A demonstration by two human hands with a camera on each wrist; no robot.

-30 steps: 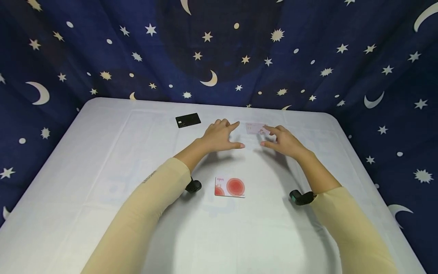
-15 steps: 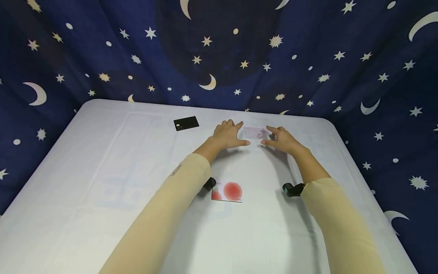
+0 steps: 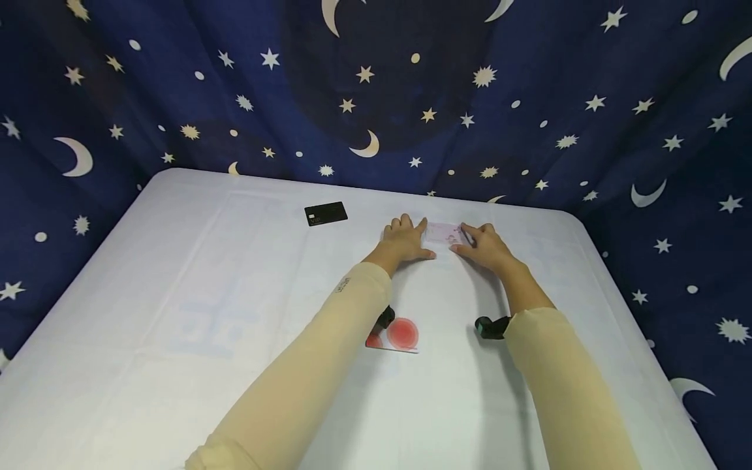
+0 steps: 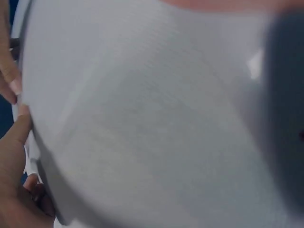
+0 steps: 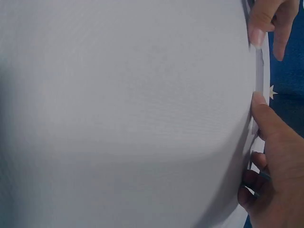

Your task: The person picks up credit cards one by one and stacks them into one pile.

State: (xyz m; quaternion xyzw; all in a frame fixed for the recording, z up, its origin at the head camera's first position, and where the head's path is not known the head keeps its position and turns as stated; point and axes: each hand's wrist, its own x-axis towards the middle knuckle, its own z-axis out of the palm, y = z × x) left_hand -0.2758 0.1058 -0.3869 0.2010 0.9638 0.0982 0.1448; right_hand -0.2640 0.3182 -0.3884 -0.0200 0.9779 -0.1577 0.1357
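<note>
A pale pink, see-through-looking card [image 3: 442,233] lies flat near the back of the white table. My left hand [image 3: 404,241] is at its left end, with thumb and index finger spread. At the other end, the right hand [image 3: 486,248] has its index finger by the far right corner and its thumb by the near edge. Both thumbs come close to the card [image 5: 260,71] in the right wrist view; a firm grip does not show. A red-and-white card [image 3: 403,334] lies nearer me, partly covered by the left wrist's camera.
A black card [image 3: 326,213] marked VIP lies at the back, left of the hands. The white cloth-covered table [image 3: 205,281] ends at a dark blue curtain [image 3: 264,85] with stars and moons. Dark cameras [image 3: 492,328] sit on the wrists.
My left hand has moved right, up to the left end of the pink card. The right hand's index finger and thumb have drawn slightly closer together. The left forearm now covers part of the red-and-white card.
</note>
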